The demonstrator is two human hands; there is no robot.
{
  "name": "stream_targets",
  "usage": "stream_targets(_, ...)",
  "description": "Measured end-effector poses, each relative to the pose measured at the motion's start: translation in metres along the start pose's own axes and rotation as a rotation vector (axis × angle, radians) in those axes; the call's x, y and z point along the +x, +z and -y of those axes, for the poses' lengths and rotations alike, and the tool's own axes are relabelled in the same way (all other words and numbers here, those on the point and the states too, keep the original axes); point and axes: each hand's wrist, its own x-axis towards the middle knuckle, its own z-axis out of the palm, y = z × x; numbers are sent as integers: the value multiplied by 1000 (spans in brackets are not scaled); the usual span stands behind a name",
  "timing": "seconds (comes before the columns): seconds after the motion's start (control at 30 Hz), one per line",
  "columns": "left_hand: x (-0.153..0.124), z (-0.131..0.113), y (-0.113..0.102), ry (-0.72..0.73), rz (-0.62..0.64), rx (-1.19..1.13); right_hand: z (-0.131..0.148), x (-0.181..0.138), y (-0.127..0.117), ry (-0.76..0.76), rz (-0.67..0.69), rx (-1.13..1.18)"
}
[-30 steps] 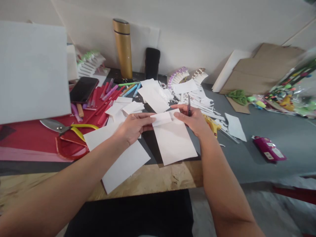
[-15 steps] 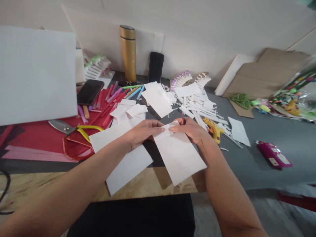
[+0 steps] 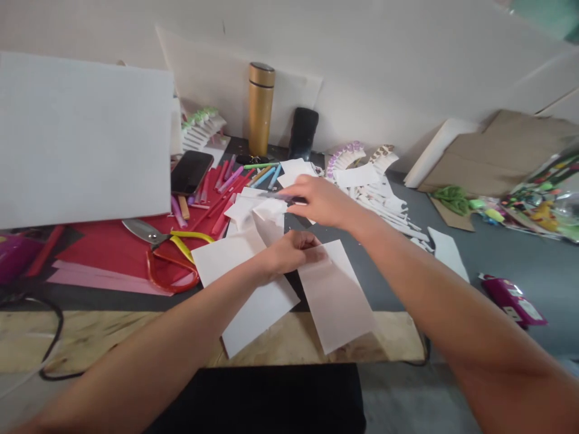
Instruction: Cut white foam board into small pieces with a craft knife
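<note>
My left hand (image 3: 292, 250) is closed on the upper left part of a white paper sheet (image 3: 337, 298), which hangs down over the table's wooden front edge. My right hand (image 3: 316, 199) reaches across above it to the small cut paper pieces (image 3: 242, 208). A small, blurred piece of paper (image 3: 270, 194) is pinched in its fingertips, and something dark and thin shows under the fingers. Another white sheet (image 3: 253, 307) lies beneath my left wrist.
Scissors (image 3: 167, 247) rest on red paper at left, near a phone (image 3: 192, 172) and coloured paper rolls (image 3: 226, 181). A gold flask (image 3: 261, 111) and black case (image 3: 303, 132) stand behind. White paper strips (image 3: 384, 205) and a magenta packet (image 3: 513, 298) lie at right.
My right hand has left the sheet and moved up and left to the cut pieces, carrying the small paper piece. My left hand still grips the sheet. The view has shifted.
</note>
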Motion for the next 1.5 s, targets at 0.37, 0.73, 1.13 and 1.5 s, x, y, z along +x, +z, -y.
stream_targets(0.37, 5, 5, -3, 6, -1, -47, -2, 64, 34, -53, 261, -334)
stream_targets(0.73, 1, -4, -6, 97, -221, -160, -18, -85, -13, 520, -307, 249)
stream_targets(1.13, 4, -3, -1, 88, -272, -70, -31, -102, 33, 281, -410, 163)
stream_targets(1.5, -8, -11, -1, 222, -282, 52, -20, -104, 27, 423, -413, 596)
